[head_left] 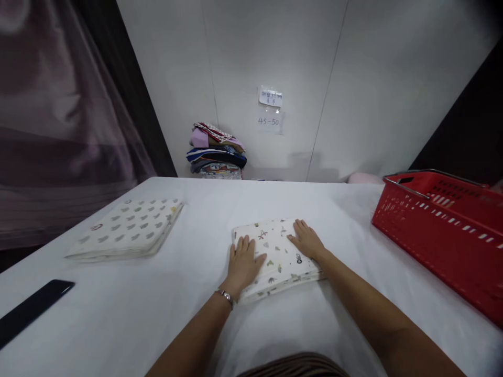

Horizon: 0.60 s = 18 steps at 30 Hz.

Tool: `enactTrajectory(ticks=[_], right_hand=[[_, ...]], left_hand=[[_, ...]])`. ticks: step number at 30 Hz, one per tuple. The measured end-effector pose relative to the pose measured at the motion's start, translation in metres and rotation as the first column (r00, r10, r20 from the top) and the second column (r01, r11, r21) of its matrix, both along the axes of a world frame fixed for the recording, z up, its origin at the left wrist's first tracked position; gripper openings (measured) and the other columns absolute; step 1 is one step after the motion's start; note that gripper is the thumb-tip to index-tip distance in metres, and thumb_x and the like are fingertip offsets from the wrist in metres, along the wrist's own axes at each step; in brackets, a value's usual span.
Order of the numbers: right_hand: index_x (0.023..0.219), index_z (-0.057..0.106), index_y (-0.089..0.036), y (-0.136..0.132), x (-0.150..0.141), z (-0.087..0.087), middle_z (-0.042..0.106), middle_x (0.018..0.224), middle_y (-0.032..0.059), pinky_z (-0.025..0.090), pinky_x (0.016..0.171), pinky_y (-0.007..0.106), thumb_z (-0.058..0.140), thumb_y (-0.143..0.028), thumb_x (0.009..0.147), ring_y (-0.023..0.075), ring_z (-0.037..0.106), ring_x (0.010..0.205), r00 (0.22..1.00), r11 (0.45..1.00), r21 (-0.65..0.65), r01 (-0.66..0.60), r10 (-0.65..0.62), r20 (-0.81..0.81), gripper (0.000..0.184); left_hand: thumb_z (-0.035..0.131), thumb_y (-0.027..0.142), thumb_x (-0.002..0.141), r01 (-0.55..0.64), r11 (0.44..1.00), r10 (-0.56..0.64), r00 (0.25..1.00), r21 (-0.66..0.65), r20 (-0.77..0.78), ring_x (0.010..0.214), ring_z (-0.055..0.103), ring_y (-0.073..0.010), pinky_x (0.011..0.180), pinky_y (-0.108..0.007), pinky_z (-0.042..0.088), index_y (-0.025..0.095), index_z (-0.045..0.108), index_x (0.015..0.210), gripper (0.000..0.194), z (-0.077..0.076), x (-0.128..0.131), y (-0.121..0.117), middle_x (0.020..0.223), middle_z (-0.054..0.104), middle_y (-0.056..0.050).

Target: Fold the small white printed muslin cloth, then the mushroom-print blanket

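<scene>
Grey-patterned folded cloth (131, 228) at left on white table (196, 324), left hand (243, 265) spread flat on printed folded cloth (275, 251) at centre; right hand (307, 241) flat on it too, fingers slightly parted; red basket (440, 225) at right

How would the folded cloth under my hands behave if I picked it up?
The cloth would probably be floppy: it looks like soft fabric in loose layers. It may start to unfold if lifted by one edge, since nothing seems to fasten the layers. Lying flat and low, it seems unlikely to tip or roll.
</scene>
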State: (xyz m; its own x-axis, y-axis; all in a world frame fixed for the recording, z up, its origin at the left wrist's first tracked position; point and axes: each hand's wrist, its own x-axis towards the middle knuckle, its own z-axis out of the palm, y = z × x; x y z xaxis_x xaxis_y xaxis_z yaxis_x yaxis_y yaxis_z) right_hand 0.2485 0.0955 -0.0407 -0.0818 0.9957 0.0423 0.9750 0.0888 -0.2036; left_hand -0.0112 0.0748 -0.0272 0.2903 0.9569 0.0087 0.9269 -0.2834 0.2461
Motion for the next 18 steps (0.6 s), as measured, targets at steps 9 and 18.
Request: enactTrajectory(ticks=[9,18], right_hand=[[0.143,0.029,-0.009,0.004,0.004,-0.005,0.02,0.152,0.0149,0.023,0.108,0.044,0.025,-0.059,0.091,0.0282,0.01,0.141,0.999,1.0,0.026,-0.017,0.017,-0.032,0.073],[0.141,0.033,-0.011,0.007,0.008,-0.007,0.024,0.151,0.014,0.022,0.11,0.044,0.027,-0.059,0.09,0.0273,0.012,0.141,0.998,0.997,0.058,-0.049,0.051,-0.04,0.07]], left_hand=[[0.018,0.065,0.087,-0.128,0.99,0.123,0.989,0.051,0.084,0.142,0.008,-0.0284,0.113,-0.051,0.012,0.012,0.026,0.144,0.078,-0.01,-0.005,0.04,0.154,0.015,-0.011],[0.018,0.065,0.086,-0.116,0.992,0.11,0.987,0.049,0.119,0.142,0.006,-0.0279,0.112,-0.053,0.013,0.014,0.026,0.144,0.077,-0.014,-0.006,0.039,0.154,0.015,-0.011]])
